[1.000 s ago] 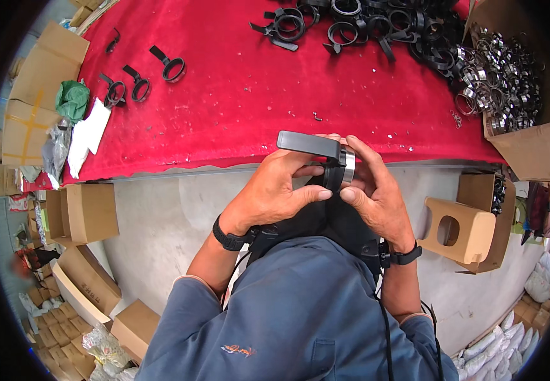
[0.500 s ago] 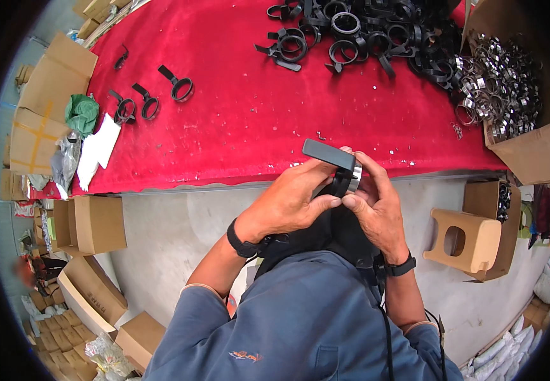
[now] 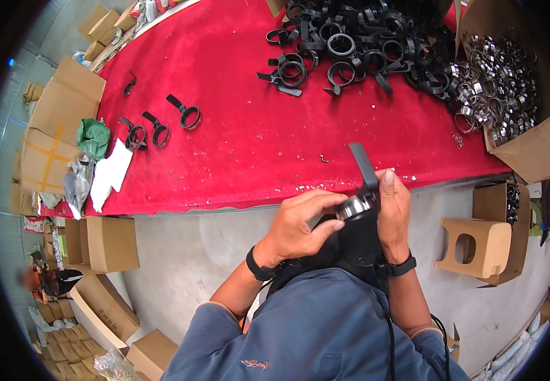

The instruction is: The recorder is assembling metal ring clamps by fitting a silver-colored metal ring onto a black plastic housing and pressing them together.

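In front of my body, over the near table edge, is a black handled ring (image 3: 364, 166) with a shiny metal ring (image 3: 354, 208) fitted at its round end. My left hand (image 3: 300, 225) pinches the metal ring between thumb and fingers. My right hand (image 3: 394, 213) is closed around the far side of the piece by the handle's base, thumb upward; its fingertips are partly hidden. The flat black handle points up and away over the red cloth. The lower part of the ring is hard to see against dark clothing.
A red-covered table (image 3: 237, 146) spans the far side. A heap of black handled rings (image 3: 351, 47) lies at its back; a carton of metal rings (image 3: 500, 89) stands at right. Several handled rings (image 3: 189, 115) lie at left. A cardboard stool (image 3: 475, 247) is on the floor at right.
The handled ring has turned: its handle pointed left and now points up and away. My left hand has shifted to the metal ring, and my right thumb has lifted upright. The view has shifted slightly.
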Action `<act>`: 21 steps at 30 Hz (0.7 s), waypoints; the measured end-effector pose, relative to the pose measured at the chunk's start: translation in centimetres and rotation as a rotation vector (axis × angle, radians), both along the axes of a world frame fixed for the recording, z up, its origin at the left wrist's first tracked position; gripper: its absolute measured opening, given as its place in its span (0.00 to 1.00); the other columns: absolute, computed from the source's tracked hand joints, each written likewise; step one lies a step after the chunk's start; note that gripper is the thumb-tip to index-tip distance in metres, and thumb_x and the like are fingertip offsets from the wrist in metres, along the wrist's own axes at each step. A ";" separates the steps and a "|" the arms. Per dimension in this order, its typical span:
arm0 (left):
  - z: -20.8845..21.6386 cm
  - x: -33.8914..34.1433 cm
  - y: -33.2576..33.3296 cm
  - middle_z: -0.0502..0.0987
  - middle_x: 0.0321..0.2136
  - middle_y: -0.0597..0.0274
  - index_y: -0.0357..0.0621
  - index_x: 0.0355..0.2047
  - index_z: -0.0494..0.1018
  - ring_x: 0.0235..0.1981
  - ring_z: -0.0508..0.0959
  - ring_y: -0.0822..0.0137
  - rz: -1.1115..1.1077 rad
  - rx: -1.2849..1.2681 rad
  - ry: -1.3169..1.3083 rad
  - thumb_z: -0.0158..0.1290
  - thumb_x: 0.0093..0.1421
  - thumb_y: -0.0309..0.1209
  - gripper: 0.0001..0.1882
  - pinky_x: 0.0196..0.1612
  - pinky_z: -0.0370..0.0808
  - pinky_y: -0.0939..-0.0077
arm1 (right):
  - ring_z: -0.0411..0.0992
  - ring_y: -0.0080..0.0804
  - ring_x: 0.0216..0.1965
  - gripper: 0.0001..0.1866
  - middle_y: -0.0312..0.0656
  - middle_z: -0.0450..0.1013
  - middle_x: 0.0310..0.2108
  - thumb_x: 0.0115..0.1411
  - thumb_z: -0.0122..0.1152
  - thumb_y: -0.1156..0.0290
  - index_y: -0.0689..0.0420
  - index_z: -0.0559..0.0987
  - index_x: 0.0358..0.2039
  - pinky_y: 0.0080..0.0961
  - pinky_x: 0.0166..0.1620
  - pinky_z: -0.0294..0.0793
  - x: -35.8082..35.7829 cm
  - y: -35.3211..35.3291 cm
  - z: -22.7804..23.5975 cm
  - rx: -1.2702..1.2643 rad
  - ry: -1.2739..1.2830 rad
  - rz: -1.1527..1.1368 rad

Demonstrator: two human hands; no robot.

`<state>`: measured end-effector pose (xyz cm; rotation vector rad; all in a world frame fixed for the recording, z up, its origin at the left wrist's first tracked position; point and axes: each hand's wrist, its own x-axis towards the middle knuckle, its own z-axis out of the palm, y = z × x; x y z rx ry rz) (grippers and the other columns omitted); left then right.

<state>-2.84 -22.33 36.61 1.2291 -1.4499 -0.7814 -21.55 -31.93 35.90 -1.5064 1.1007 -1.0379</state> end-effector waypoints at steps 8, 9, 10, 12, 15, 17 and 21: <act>-1.2 -4.6 -1.6 0.84 0.30 0.53 0.35 0.34 0.80 0.32 0.85 0.58 0.447 -0.312 -0.136 0.61 0.72 0.44 0.21 0.36 0.80 0.68 | 0.53 0.20 0.25 0.28 0.29 0.56 0.20 0.82 0.48 0.57 0.59 0.65 0.23 0.30 0.28 0.53 2.9 0.3 0.8 -0.157 -0.116 -0.221; -1.3 -4.6 -2.1 0.84 0.30 0.53 0.35 0.34 0.80 0.32 0.85 0.58 0.445 -0.316 -0.135 0.61 0.72 0.44 0.21 0.36 0.80 0.68 | 0.53 0.20 0.25 0.28 0.29 0.56 0.20 0.82 0.48 0.57 0.59 0.65 0.23 0.30 0.28 0.53 3.1 0.4 0.9 -0.161 -0.116 -0.223; -1.4 -4.5 -2.5 0.81 0.26 0.55 0.37 0.32 0.78 0.29 0.82 0.55 0.503 -0.357 -0.179 0.62 0.72 0.40 0.18 0.32 0.78 0.65 | 0.53 0.20 0.25 0.28 0.29 0.56 0.20 0.82 0.49 0.58 0.59 0.65 0.23 0.31 0.28 0.53 3.2 0.5 1.0 -0.167 -0.136 -0.225; -1.1 -4.3 -3.3 0.77 0.20 0.59 0.42 0.27 0.76 0.22 0.78 0.53 0.593 -0.423 -0.255 0.58 0.74 0.34 0.17 0.27 0.74 0.61 | 0.53 0.20 0.25 0.28 0.29 0.56 0.20 0.82 0.49 0.58 0.59 0.65 0.23 0.31 0.28 0.53 3.5 0.5 1.1 -0.177 -0.157 -0.219; -1.1 -4.1 -3.2 0.77 0.21 0.56 0.39 0.26 0.77 0.20 0.78 0.56 0.597 -0.389 -0.132 0.51 0.79 0.41 0.24 0.25 0.72 0.64 | 0.53 0.20 0.25 0.28 0.29 0.56 0.20 0.82 0.49 0.58 0.60 0.66 0.23 0.31 0.27 0.52 4.3 0.6 1.1 -0.184 -0.165 -0.220; -1.0 -4.9 -3.4 0.75 0.20 0.56 0.40 0.25 0.76 0.19 0.77 0.57 0.584 -0.408 -0.157 0.49 0.80 0.41 0.25 0.24 0.71 0.64 | 0.53 0.19 0.25 0.28 0.28 0.56 0.20 0.82 0.49 0.57 0.59 0.67 0.24 0.31 0.27 0.52 4.0 0.4 1.4 -0.205 -0.085 -0.341; -1.1 -4.9 -4.3 0.73 0.19 0.59 0.42 0.25 0.75 0.19 0.76 0.54 0.610 -0.468 -0.194 0.55 0.76 0.36 0.20 0.23 0.70 0.62 | 0.56 0.16 0.25 0.29 0.25 0.60 0.21 0.82 0.49 0.54 0.57 0.70 0.23 0.27 0.27 0.51 4.1 0.4 1.5 -0.167 -0.179 -0.361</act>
